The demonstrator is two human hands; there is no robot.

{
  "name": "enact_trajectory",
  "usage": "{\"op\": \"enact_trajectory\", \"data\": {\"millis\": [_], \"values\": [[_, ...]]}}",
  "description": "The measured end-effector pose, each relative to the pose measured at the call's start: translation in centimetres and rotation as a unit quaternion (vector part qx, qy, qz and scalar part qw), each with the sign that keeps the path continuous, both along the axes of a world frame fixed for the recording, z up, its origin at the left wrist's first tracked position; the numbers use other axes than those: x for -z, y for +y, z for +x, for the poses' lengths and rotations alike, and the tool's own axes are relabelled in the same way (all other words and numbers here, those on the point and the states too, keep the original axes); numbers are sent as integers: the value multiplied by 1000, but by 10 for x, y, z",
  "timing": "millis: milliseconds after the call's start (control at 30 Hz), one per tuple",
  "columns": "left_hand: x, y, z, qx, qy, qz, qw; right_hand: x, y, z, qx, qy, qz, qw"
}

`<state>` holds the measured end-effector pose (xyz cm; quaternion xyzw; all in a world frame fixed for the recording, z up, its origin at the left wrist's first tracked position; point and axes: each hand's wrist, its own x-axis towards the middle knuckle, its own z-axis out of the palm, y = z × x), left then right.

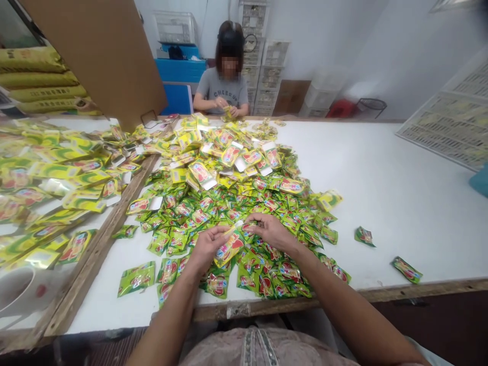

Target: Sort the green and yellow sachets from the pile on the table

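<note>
My left hand (206,247) is closed round a small yellow and green printed carton (230,248), held tilted above the pile. At the carton's raised upper end, my right hand (271,231) pinches a small green packet (249,227) with a red print; whether part of it sits inside the carton I cannot tell. Beneath and around both hands spreads a heap of shiny green packets (267,284). Behind them lies a pile of yellow cartons (202,173), several with white end flaps standing open.
A wooden strip (102,244) divides the white table (362,173); more flat yellow cartons (49,173) and a white cup (23,290) lie left of it. Two loose packets rest at right. Across the table sits another person (224,86), handling a carton. A white crate (450,122) stands far right.
</note>
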<state>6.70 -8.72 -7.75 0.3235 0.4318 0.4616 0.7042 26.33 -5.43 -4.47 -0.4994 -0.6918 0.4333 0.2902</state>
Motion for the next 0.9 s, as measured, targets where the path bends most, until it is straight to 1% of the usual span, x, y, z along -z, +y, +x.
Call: {"op": "enact_trajectory", "data": {"millis": [67, 133, 167, 233, 300, 400, 500, 600, 667, 733, 800, 867, 900], "values": [[-1, 0, -1, 19, 7, 0, 1000, -1, 1, -1, -41, -12, 8, 999], [-1, 0, 0, 32, 17, 6, 999, 0, 2, -4, -50, 0, 1, 999], [-1, 0, 1, 34, 21, 8, 999, 0, 1, -6, -36, 18, -14, 999], [-2, 0, 2, 28, 24, 12, 999, 0, 0, -11, 17, 73, -60, 995], [-3, 0, 3, 15, 23, 9, 1000, 1, -3, -14, 63, 141, -106, 982], [-4, -1, 3, 9, 16, 1, 1000, 5, -7, -17, 90, 210, -147, 962], [-5, -1, 3, 9, -1, -8, 1000, 11, -11, -20, 137, 250, -146, 947], [-7, -1, 3, 13, -12, -19, 1000, 17, -14, -24, 204, 276, -117, 932], [-8, -1, 2, 17, -16, -24, 999, 19, -15, -27, 223, 288, -109, 925], [-8, -1, 0, 19, -24, -28, 999, 18, -18, -28, 214, 299, -124, 922], [-8, -1, -2, 30, -31, -36, 998, 17, -20, -26, 182, 301, -149, 924], [-6, -1, -2, 54, -30, -43, 997, 16, -21, -22, 159, 278, -150, 935], [-5, -1, -1, 67, -21, -40, 997, 16, -21, -21, 162, 260, -138, 942]]}}
